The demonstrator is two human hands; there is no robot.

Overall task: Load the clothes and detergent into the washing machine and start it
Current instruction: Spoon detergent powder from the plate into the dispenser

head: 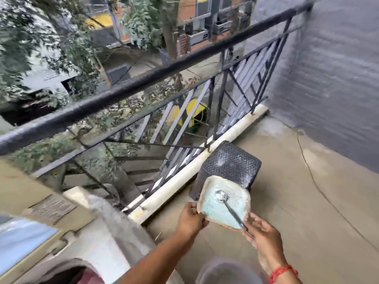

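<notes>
A square container of pale blue-green detergent powder point(217, 210) is tilted toward me over the balcony floor. My left hand point(191, 219) grips its left rim. My right hand point(259, 230) holds the handle of a metal spoon point(221, 196), whose bowl rests in the powder. The washing machine point(67, 238) stands at the lower left, beige and dusty. Its opening shows at the bottom edge with pinkish clothes point(90, 276) inside. A red thread band sits on my right wrist.
A black textured stool or box point(231, 162) stands behind the container by the railing. The black metal railing point(143, 85) runs diagonally, with trees and a street below. A grey wall point(336, 78) closes the right side. A thin wire crosses the concrete floor point(307, 191). A blurred round object point(227, 271) lies at the bottom.
</notes>
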